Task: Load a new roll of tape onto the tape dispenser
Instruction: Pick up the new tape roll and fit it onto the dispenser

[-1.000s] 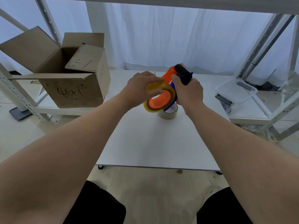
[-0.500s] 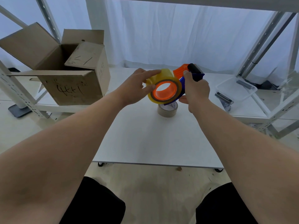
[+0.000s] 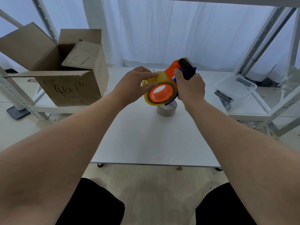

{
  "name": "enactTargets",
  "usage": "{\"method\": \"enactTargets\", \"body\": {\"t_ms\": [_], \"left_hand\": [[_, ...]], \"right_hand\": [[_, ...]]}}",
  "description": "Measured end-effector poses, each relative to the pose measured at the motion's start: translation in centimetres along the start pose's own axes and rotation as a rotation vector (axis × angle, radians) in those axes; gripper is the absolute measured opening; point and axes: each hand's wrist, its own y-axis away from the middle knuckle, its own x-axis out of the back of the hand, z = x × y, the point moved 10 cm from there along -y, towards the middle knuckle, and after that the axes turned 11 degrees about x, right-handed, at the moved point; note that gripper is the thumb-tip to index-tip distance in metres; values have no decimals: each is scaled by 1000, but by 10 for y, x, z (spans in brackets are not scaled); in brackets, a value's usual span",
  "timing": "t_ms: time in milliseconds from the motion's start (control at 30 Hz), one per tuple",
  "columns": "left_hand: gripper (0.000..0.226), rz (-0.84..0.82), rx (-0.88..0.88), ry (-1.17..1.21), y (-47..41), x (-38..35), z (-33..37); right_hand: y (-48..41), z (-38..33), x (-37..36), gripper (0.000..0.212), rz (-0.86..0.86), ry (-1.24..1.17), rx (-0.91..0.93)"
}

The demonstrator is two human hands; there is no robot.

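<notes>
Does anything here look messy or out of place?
The cardboard box on the left has its flaps splayed open, and one flap sags inward over the opening. Nothing else stands out.

1. The roll (image 3: 152,102): yellowish clear tape, seated on the orange hub, its open face tilted toward the camera. The left hand (image 3: 131,86) pinches its upper rim.
2. The dispenser (image 3: 186,69): orange body, blue frame, black roller and toothed blade on top. It is gripped in the air by the right hand (image 3: 190,87).
</notes>
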Motion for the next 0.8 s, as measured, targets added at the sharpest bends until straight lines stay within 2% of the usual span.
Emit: {"method": "enactTargets", "body": {"t_ms": [133, 300, 433, 500, 633, 700, 800], "left_hand": [[44, -7, -7, 27, 1, 1, 2], [42, -6, 76, 218, -2, 6, -9], [41, -77, 38, 111, 0, -5, -7], [42, -99, 21, 110, 1, -7, -6], [40, -62, 7, 219, 1, 1, -3], [41, -46, -8, 249, 2, 4, 2], [42, -32, -6, 198, 3, 4, 3]], "right_hand": [[0, -7, -4, 56, -16, 17, 71], [0, -13, 0, 54, -1, 19, 120], [4, -21, -1, 52, -11, 38, 184], [4, -11, 0, 48, 7, -39, 87], [12, 28, -2, 39, 53, -405, -319], [13, 33, 1, 37, 65, -456, -372], [8, 30, 6, 36, 63, -373, -306]]}}
